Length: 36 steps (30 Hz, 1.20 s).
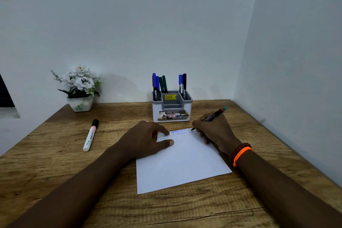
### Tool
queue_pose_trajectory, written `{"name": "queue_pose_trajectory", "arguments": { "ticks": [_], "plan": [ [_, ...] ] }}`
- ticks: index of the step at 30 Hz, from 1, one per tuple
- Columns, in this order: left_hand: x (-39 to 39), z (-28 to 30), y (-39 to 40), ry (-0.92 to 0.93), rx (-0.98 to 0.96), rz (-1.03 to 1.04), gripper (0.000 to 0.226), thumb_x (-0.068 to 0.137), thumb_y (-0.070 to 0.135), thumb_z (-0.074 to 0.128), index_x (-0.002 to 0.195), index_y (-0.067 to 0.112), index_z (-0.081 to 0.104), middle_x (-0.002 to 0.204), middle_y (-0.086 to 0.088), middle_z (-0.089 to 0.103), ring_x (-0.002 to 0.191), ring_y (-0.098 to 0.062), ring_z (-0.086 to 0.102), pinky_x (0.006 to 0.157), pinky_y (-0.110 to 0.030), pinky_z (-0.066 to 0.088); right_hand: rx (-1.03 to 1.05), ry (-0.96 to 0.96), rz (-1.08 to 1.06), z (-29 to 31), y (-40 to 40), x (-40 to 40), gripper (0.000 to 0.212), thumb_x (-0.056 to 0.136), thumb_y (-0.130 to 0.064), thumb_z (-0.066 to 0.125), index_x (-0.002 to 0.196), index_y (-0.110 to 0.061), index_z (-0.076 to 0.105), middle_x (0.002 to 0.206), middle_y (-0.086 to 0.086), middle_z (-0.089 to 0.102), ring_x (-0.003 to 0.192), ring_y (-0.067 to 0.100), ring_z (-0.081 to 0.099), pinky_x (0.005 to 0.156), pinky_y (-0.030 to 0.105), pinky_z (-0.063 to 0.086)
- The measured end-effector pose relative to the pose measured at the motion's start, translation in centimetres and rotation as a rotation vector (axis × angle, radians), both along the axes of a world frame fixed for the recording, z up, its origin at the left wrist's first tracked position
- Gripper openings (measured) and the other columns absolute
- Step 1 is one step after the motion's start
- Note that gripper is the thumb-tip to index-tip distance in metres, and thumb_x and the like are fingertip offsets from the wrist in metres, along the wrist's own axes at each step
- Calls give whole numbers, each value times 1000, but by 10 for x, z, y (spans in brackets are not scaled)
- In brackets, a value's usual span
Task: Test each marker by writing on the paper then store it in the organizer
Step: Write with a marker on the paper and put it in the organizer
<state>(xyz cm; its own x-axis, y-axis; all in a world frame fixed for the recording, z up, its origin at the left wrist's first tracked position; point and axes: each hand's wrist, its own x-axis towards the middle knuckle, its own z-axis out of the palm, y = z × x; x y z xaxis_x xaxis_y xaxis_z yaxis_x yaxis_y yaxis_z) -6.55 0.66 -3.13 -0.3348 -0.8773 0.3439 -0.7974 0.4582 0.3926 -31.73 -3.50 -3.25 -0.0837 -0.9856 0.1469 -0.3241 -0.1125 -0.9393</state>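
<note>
Both forearms come in from the bottom edge, cut off by the frame, over a wooden desk (55,172). Right hand (214,131) is pinched tight around a thin marker (212,116), fingers curled on the barrel, tip down on the top right corner of the paper (181,168). Its far end sticks up past the knuckles with a greenish cap, looks like, though it's small and a bit blurry. Bracelets (241,152) sit on that wrist.

Left hand (146,140) lies flat on the paper's top left part, fingers relaxed and straight, holding nothing, just pressing the sheet down. It hides the start of the squiggle lines (178,132) running along the top edge, blue and some fainter ones I can't really read.

Organizer (172,106) stands just behind the paper, between the hands, with blue, green and black markers upright in its two back slots. One fat white marker (90,136) lies on the desk well left of the left hand. Flowerpot (80,89) is back left by the wall.
</note>
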Motion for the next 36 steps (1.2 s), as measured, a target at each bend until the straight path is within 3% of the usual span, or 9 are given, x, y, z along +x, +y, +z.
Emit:
{"name": "queue_pose_trajectory", "arguments": {
  "ticks": [7,15,20,25,29,36],
  "plan": [
    [0,0,0,-8,5,2,46,86,65,69,120,35,74,61,16,53,57,1,55,54,-16,32,-4,51,-5,-3,-4,-1,18,82,-15,83,80,1,76,64,8,72,45,17,59,39,26,45],
    [1,-1,-1,6,-5,-6,46,85,66,69,119,35,75,60,12,55,60,3,57,55,-19,33,-29,67,-40,-7,-10,0,28,76,-17,85,81,7,73,78,25,73,41,19,55,38,24,41],
    [2,-1,-2,11,-2,-2,46,84,66,70,118,36,75,60,13,55,59,2,57,56,-20,34,-11,41,-44,-11,-15,-3,34,75,-20,87,96,3,73,84,20,74,40,12,57,38,23,42],
    [2,-2,-2,13,-4,2,44,84,65,71,117,35,75,62,14,56,64,7,57,56,-18,34,-24,38,-42,-9,-13,-2,31,75,-19,86,85,7,72,70,13,69,40,17,56,38,25,42],
    [0,-1,-1,0,1,5,45,85,64,70,118,34,75,64,14,56,59,0,56,56,-18,34,-21,52,-49,-9,-13,-3,33,76,-19,85,80,9,70,61,8,65,39,19,55,39,25,41],
    [0,0,-1,2,-3,2,45,85,64,71,117,34,75,61,15,54,62,5,57,55,-17,33,-18,68,-86,-13,-20,-4,36,72,-28,86,86,3,72,73,13,72,49,18,61,45,27,45]
  ]
}}
